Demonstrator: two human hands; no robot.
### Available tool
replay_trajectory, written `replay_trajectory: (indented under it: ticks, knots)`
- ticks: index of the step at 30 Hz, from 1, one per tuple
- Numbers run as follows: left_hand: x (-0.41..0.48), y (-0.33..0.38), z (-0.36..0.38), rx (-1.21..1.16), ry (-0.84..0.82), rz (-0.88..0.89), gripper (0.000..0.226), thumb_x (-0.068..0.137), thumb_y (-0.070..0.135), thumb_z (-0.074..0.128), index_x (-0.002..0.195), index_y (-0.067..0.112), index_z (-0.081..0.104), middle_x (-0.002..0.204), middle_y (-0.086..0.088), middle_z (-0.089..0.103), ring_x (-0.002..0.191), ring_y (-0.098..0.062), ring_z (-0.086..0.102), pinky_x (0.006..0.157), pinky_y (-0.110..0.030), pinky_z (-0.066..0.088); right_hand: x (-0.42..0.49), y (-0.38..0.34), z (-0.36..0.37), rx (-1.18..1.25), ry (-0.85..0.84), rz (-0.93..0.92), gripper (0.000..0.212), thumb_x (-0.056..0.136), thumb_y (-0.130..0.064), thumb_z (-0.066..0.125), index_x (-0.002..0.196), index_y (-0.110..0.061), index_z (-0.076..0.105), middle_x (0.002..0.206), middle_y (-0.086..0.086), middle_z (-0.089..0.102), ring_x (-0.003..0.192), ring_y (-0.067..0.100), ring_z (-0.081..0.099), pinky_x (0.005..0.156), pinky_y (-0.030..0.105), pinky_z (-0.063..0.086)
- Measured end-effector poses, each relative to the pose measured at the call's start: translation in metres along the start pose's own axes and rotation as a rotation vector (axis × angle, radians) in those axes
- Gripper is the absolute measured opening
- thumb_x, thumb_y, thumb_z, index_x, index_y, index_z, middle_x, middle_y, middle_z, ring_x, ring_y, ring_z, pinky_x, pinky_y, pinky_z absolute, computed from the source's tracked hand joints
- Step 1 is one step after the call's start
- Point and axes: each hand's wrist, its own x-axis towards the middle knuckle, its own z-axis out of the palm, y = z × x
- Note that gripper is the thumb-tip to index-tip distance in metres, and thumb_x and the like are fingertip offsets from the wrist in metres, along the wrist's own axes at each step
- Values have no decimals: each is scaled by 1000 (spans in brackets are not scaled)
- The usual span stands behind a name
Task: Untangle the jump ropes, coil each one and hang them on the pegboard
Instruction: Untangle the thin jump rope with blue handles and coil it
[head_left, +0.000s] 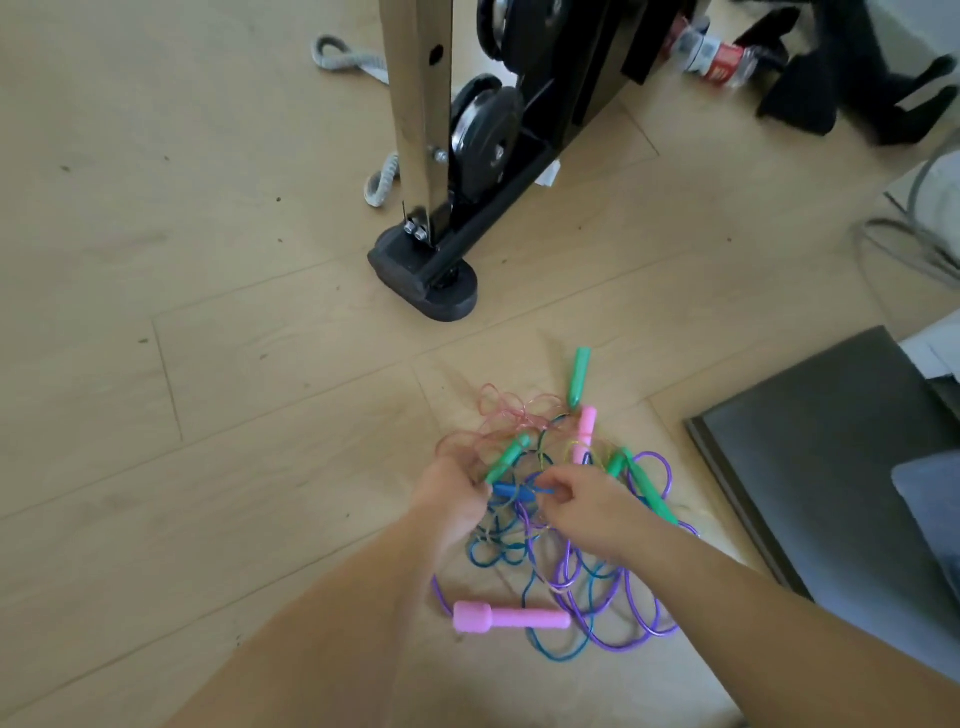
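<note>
On the wooden floor (208, 364) lies the tangle of jump ropes (566, 540). The left hand (452, 499) curls its fingers round a green handle (506, 460); the right hand (587, 512) pinches the blue handle (514, 491) by its end. It looks better to feed one handle back through its loops than to pull, which tightens knots.

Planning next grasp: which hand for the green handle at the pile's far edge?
Right, probably. The right hand, pinching the blue handle, lies roughly in line with the far green handle; the left hand grips the leftmost green handle, off to the side.
</note>
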Motion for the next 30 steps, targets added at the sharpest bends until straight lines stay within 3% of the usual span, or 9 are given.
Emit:
replay_trajectory:
  ticks: [5, 8, 10, 14, 17, 21, 25, 28, 30]
  knots:
    - [-17, 8, 9, 50, 0, 9, 17, 94, 23, 56, 99, 17, 71, 94, -9, 72, 96, -32, 69, 71, -26, 46, 6, -4, -4, 0, 12, 87, 24, 98, -27, 54, 116, -26, 70, 99, 6, 69, 65, 18, 58, 60, 26, 48]
    - [-35, 27, -8, -28, -18, 47, 14, 94, 21, 57, 90, 18, 70, 81, -5, 70, 79, -27, 68, 60, -21, 45, 0, -11, -6, 53, -33, 96, 19, 99, -22, 47, 90, -26, 64, 84, 4, 61, 62, 19, 53, 54, 23, 41]
    - [-45, 41, -29, -167, -34, 31, 14, 91, 11, 61, 80, 18, 65, 67, 0, 61, 62, -17, 57, 46, -15, 39, -3, -16, -13, 149, -30, 127, 18, 99, -16, 45, 85, -20, 56, 81, 6, 56, 71, 24, 53, 57, 27, 40]
    - [-78, 69, -81, -453, -241, -10, 16, 95, -2, 59, 89, 12, 61, 82, -16, 70, 79, -32, 70, 63, -29, 55, -23, -42, -29, 377, -138, 148, 15, 99, -8, 51, 109, -17, 59, 102, 9, 61, 84, 24, 61, 76, 37, 56]
    - [-109, 93, -117, -558, -266, 31, 11, 101, 3, 57, 95, 11, 62, 86, -16, 73, 82, -35, 73, 75, -43, 63, -52, -63, -43, 615, -240, 118, 29, 90, -2, 53, 111, -13, 69, 100, 5, 75, 83, 14, 71, 72, 32, 53]
    - [-157, 137, -158, -716, -167, 166, 6, 103, 6, 57, 100, 6, 62, 77, -11, 71, 74, -31, 75, 64, -35, 63, -98, -98, -82, 573, -241, -39, 32, 79, -4, 44, 99, -4, 69, 94, 20, 73, 77, 22, 68, 60, 27, 46]
    - [-214, 181, -200, -786, -35, 303, 10, 103, 6, 56, 97, 2, 63, 71, -13, 73, 87, -40, 77, 67, -37, 64, -145, -124, -123, 312, -114, -247, 17, 99, -14, 57, 98, -14, 73, 89, 4, 75, 82, 11, 65, 72, 28, 46]
    - [-261, 212, -229, -949, 27, 426, 8, 104, 7, 57, 104, 2, 62, 82, -16, 74, 90, -38, 77, 71, -36, 66, -188, -148, -151, 405, 115, -377, 21, 106, -14, 51, 105, -15, 72, 98, 9, 79, 84, 10, 67, 74, 21, 50]
    - [-286, 220, -243, -1061, 33, 515, 11, 103, 10, 59, 110, 3, 62, 95, -17, 73, 98, -35, 77, 83, -40, 65, -223, -165, -171, 579, 308, -474, 22, 106, -13, 51, 102, -18, 71, 93, 14, 79, 79, 17, 70, 78, 27, 56]
